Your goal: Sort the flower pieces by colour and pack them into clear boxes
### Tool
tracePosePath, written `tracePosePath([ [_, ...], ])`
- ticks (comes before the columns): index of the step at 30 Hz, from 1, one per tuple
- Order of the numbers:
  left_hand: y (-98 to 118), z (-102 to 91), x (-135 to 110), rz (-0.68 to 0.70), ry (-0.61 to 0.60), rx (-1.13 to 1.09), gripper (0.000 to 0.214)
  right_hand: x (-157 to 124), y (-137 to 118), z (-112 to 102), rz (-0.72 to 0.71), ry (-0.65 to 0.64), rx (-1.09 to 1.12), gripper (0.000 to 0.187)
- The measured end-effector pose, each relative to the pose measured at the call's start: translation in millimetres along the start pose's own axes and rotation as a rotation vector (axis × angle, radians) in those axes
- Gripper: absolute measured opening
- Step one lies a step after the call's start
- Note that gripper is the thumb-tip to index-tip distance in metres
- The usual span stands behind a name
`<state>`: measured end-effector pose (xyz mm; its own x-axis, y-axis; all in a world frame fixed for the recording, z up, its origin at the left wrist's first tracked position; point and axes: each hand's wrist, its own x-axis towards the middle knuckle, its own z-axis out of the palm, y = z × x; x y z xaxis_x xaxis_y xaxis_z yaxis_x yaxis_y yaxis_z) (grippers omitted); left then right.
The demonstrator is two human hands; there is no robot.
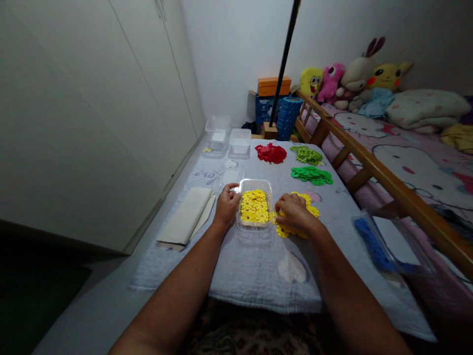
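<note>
A clear plastic container (271,190) stands in front of me with a layer of yellow snowflake building discs (254,206) inside. My left hand (228,204) grips its left side, the thumb near the rim. Just right of the container lies a loose pile of yellow discs (309,207). Over that pile my right hand (294,211) is curled, fingertips closed on yellow discs close to the container's right wall; how many it holds is hidden. Farther back are heaps of red discs (271,153), light green discs (307,155) and green discs (312,175).
Clear containers (240,140) stand at the table's far left. A clear lid (231,176) lies behind my left hand, and a folded beige sheet (186,214) to its left. At right, a lidded box with blue pieces (373,244) sits beside the wooden bed rail (391,190).
</note>
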<state>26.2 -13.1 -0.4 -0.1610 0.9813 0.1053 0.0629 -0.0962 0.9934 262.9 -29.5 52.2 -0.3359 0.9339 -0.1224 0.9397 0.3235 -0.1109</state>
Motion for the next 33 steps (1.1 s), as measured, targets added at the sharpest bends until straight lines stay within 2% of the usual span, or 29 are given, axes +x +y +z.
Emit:
tracePosePath([
  [4,-1.1,-0.3,0.6,-0.004,0.001,-0.008,0.037,3.5,4.8,1.8,0.015,0.027,0.08,0.015],
  [8,-2.9,-0.1,1.2,0.003,0.0,-0.008,0.036,3.3,27.2,-3.5,-0.03,0.073,0.286,0.004],
  [11,-3.8,0.1,1.3,0.005,0.004,-0.013,0.036,2.1,40.6,-14.7,0.01,0.165,0.482,0.006],
  [13,-3.8,0.3,1.3,0.0,0.006,-0.015,0.036,3.8,39.2,-25.1,0.058,0.259,0.575,0.009],
  [15,-3.3,0.5,1.3,-0.011,0.007,-0.013,0.036,8.8,27.4,-36.0,0.059,0.315,0.6,0.006],
  [17,-3.1,0.7,1.5,-0.02,0.01,-0.012,0.036,17.6,7.4,-44.9,0.017,0.3,0.546,0.001],
  [19,-3.5,0.8,1.7,-0.02,0.013,-0.018,0.036,29.3,-15.9,-49.9,-0.013,0.254,0.43,0.006],
  [24,-6.0,1.0,2.1,-0.003,-0.004,-0.038,0.034,61.5,-60.7,-41.3,0.029,0.165,0.149,0.014],
  [29,-6.0,2.1,2.2,-0.019,-0.014,-0.072,0.034,78.4,-74.1,-24.3,0.068,0.125,0.048,0.023],
  [33,-4.0,1.6,1.7,-0.023,-0.004,-0.052,0.035,76.6,-70.1,-22.5,0.07,0.181,0.055,0.025],
])
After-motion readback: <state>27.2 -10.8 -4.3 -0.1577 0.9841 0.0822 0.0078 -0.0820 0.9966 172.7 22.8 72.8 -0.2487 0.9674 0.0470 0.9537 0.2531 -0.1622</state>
